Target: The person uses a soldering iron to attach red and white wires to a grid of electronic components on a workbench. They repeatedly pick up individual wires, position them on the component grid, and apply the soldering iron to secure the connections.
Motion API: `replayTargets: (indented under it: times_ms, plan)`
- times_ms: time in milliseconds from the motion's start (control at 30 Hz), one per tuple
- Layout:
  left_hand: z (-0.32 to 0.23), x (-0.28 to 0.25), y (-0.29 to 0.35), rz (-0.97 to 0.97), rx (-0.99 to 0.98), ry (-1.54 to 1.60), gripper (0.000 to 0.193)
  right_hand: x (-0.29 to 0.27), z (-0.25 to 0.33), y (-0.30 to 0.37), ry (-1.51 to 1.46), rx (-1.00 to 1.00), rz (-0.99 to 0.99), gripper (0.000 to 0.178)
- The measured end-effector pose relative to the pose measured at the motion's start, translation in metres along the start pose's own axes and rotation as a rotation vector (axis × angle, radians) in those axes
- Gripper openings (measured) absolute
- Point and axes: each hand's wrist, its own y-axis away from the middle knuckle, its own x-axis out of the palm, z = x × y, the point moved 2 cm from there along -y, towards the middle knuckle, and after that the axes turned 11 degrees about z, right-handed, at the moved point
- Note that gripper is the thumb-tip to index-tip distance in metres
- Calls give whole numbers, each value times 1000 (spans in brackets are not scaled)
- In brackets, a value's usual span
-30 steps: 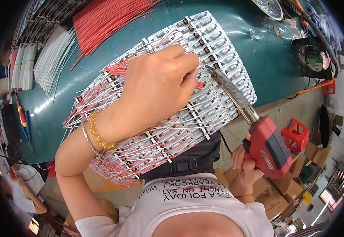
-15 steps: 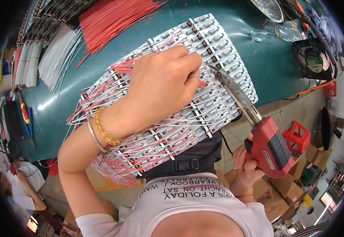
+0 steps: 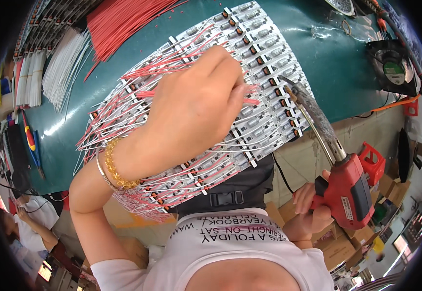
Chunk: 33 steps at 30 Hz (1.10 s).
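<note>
My left hand [image 3: 196, 102] is closed over a sheet of small white circuit boards [image 3: 271, 53], pinching a bunch of short red wires [image 3: 251, 102] whose ends stick out past the fingertips. Red and white wires fan out to the left from many of the boards. My right hand [image 3: 313, 206] grips a red and black soldering gun [image 3: 349, 194] by its handle. Its long metal nose points up and left, with the dark tip over the sheet's right side, near a row of orange-and-black components. Whether the tip touches a board, I cannot tell.
Piles of red wires [image 3: 119, 24] and white wires [image 3: 65, 68] lie on the green mat [image 3: 60, 145] at the far left. A yellow-red screwdriver [image 3: 29, 138] is at the left edge. A black fan [image 3: 390, 68] stands right. Another person [image 3: 31, 223] works at lower left.
The soldering gun has moved right and slightly down, its tip away from my left fingers. My left hand has shifted slightly left, and the board sheet sits a little farther up and left.
</note>
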Motion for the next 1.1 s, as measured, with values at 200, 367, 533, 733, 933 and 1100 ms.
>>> replayTargets:
  times_ms: [200,367,533,733,933,1100]
  plan:
    - [-1,3,-1,-32,-5,-39,11,-27,-33,24,-26,-1,-41,73]
    - [-2,5,0,-58,8,-48,13,4,-2,3,59,81,-31,68]
    - [-2,6,1,-75,10,-66,14,4,-1,1,52,77,-20,68]
    - [-2,7,1,-78,9,-61,14,6,2,1,39,44,-106,72]
    - [-1,7,0,-92,32,-70,12,5,1,0,18,48,-89,75]
    - [-5,-1,1,-108,134,120,9,2,5,3,6,39,-93,76]
